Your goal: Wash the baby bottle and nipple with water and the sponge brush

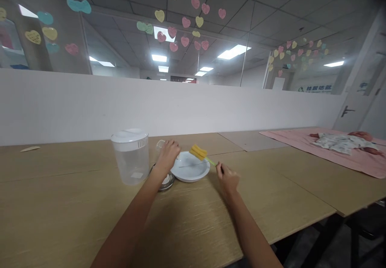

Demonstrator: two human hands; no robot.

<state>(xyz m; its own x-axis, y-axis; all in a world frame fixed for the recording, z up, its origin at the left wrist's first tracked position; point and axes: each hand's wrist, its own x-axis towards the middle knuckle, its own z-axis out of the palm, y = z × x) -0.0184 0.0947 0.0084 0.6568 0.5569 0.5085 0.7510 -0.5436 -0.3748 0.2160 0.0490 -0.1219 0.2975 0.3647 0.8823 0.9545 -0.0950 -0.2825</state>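
My right hand (228,177) is closed around the handle of a brush with a yellow sponge head (198,152). The sponge is above the back right part of a white basin (189,178). On the basin's left side, my left hand (169,154) has its fingers curled around a clear bottle or cup (159,144), whose shape is mostly hidden by the hand. Below my left wrist lies a round metal dish (167,184), partly covered by the forearm, with something white in it. A clear plastic bucket with a white lid (132,155) stands left of my left hand.
The wooden table (193,219) meets a low white wall (181,111) with glass above. At the right, a doll in patterned clothes (340,142) lies on a pink cloth (297,142). A thin flat piece (30,149) rests at the far left.
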